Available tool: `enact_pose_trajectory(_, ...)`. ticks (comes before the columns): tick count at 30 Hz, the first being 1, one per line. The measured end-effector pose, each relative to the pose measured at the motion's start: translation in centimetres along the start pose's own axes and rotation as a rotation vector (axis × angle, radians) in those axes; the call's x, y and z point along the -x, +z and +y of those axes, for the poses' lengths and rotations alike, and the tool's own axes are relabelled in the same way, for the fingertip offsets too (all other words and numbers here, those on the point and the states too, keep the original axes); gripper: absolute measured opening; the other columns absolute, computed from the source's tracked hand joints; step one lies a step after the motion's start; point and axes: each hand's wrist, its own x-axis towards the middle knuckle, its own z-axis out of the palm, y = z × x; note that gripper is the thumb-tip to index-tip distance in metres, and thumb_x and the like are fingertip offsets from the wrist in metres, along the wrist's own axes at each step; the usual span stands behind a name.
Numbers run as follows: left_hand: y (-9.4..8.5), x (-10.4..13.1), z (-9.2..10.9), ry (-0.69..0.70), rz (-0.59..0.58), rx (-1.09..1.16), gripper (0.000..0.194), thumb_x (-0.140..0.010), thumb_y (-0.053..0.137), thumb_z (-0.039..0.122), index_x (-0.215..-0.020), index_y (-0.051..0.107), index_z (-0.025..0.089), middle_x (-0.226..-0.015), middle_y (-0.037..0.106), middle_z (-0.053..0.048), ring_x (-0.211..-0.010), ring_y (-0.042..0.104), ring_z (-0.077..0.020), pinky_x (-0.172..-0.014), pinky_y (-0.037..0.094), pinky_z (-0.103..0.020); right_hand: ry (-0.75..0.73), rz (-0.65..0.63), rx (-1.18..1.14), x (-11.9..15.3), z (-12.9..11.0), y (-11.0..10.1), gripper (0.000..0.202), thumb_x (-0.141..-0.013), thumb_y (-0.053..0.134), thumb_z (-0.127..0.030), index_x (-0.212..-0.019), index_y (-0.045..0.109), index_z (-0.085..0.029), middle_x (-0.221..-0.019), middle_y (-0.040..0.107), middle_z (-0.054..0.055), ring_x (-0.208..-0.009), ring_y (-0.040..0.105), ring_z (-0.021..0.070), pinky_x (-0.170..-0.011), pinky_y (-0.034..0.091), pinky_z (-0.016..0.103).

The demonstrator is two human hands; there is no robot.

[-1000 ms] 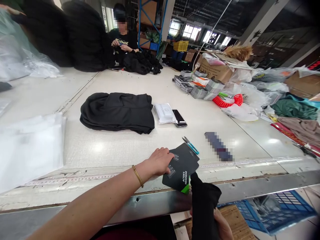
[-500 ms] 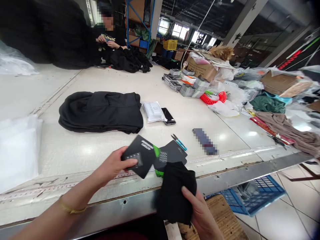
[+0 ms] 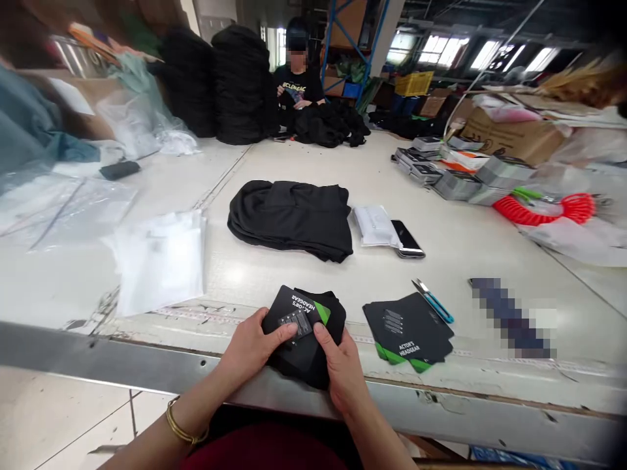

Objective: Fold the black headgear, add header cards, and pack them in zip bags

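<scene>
A black card (image 3: 296,303) printed "ACTOR'S HEADGEAR", with a green corner, lies flat against a small folded piece of black cloth (image 3: 337,312). My left hand (image 3: 257,343) pinches the card on its left side, thumb on top. Around the cloth's right side closes my right hand (image 3: 347,372), its thumb reaching the card's edge. Both hands are just above the table's front edge. To their right is a fanned pile of matching cards (image 3: 414,320), with blue-handled thread snips (image 3: 435,303) beside it. Folded black fabric (image 3: 289,219) lies beyond my hands.
A white packet (image 3: 375,226) overlaps a phone (image 3: 407,240). Clear plastic bags (image 3: 161,264) are stacked at left. Card bundles (image 3: 458,185) and a red coiled hose (image 3: 543,210) sit at right. Across the table a person (image 3: 298,85) handles black cloth.
My left hand has brought the card from beside the card pile onto the folded cloth. My right hand has moved the cloth leftward, away from the pile. The view has turned left.
</scene>
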Motion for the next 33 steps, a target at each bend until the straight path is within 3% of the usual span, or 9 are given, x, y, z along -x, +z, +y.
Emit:
enact_pose_trajectory(5,-0.9,-0.3,-0.5,0.059,-0.118,0.189,0.044,-0.076,0.059,0.047,-0.109,0.051,0.019,-0.088,0.067,-0.005,-0.082,0.063,-0.0224,-0.073,0.047,-0.035,0.024,0.006,0.053,-0.2,-0.1,0.1,0.058,-0.076,0.066,-0.038,-0.128,0.048,-0.021,-0.112,0.066,0.005,-0.098,0.062,0.0238,-0.084,0.050,0.037)
enact_pose_trajectory(11,1.9,-0.2,-0.6,0.053,0.088,0.093,0.040,-0.083,0.048,0.049,-0.108,0.046,0.018,-0.101,0.064,-0.011,-0.093,0.060,-0.0266,-0.080,0.044,-0.039,-0.015,0.014,0.119,0.0,-0.4,0.6,0.060,-0.073,0.068,-0.037,-0.128,0.048,-0.022,-0.114,0.065,0.004,-0.104,0.060,0.0233,-0.090,0.047,0.037)
enact_pose_trajectory(17,2.1,1.1,-0.3,0.075,0.063,-0.041,0.038,-0.086,0.042,0.049,-0.109,0.045,0.019,-0.098,0.064,-0.011,-0.090,0.060,-0.0270,-0.077,0.044,-0.038,0.066,0.048,0.129,-0.6,-0.5,0.8,0.052,-0.068,0.073,-0.036,-0.114,0.058,-0.018,-0.105,0.069,0.006,-0.093,0.065,0.0256,-0.083,0.051,0.040)
enact_pose_trajectory(20,-0.8,-0.2,-0.7,0.140,0.057,-0.199,0.040,-0.086,0.042,0.052,-0.112,0.047,0.021,-0.080,0.065,-0.004,-0.075,0.063,-0.0220,-0.067,0.047,-0.031,0.115,0.065,0.121,-0.7,-0.6,0.3,0.052,-0.063,0.076,-0.035,-0.109,0.061,-0.017,-0.101,0.070,0.006,-0.089,0.066,0.0265,-0.079,0.053,0.038)
enact_pose_trajectory(22,-4.1,-2.3,-1.2,0.129,0.226,-0.374,0.041,-0.089,0.035,0.051,-0.115,0.046,0.021,-0.079,0.064,-0.003,-0.073,0.062,-0.0197,-0.066,0.047,-0.029,0.170,0.035,0.122,-0.8,-0.6,-0.2,0.055,-0.061,0.078,-0.034,-0.111,0.060,-0.018,-0.096,0.072,0.006,-0.083,0.067,0.0267,-0.073,0.054,0.039)
enact_pose_trajectory(24,-8.1,-5.0,-1.9,0.077,0.435,-0.498,0.043,-0.091,0.032,0.045,-0.122,0.042,0.018,-0.101,0.061,-0.010,-0.092,0.060,-0.0224,-0.079,0.046,-0.032,0.214,-0.013,0.131,-1.0,-0.5,-0.6,0.058,-0.060,0.078,-0.034,-0.112,0.060,-0.019,-0.093,0.072,0.007,-0.077,0.068,0.0266,-0.070,0.055,0.040)
enact_pose_trajectory(27,-13.0,-8.4,-3.1,-0.022,0.533,-0.608,0.043,-0.086,0.044,0.038,-0.121,0.046,0.013,-0.120,0.052,-0.017,-0.112,0.049,-0.0291,-0.094,0.037,-0.038,0.214,-0.078,0.138,-1.3,-0.4,-1.0,0.054,-0.060,0.078,-0.034,-0.110,0.061,-0.019,-0.091,0.072,0.006,-0.075,0.067,0.0249,-0.071,0.054,0.040)
enact_pose_trajectory(30,-14.9,-9.9,-3.8,-0.137,0.492,-0.650,0.042,-0.081,0.047,0.038,-0.113,0.051,0.012,-0.108,0.060,-0.014,-0.106,0.053,-0.0307,-0.092,0.039,-0.040,0.171,-0.116,0.169,-1.3,-0.4,-1.1,0.045,-0.065,0.076,-0.034,-0.105,0.062,-0.018,-0.093,0.071,0.005,-0.077,0.066,0.0216,-0.075,0.052,0.037)
enact_pose_trajectory(33,-15.3,-10.2,-4.3,-0.201,0.434,-0.667,0.045,-0.086,0.033,0.042,-0.116,0.049,0.013,-0.106,0.061,-0.009,-0.109,0.052,-0.0324,-0.092,0.038,-0.045,0.119,-0.156,0.172,-1.2,-0.6,-1.0,0.041,-0.068,0.073,-0.031,-0.105,0.061,-0.018,-0.097,0.070,0.004,-0.083,0.064,0.0197,-0.080,0.049,0.035)
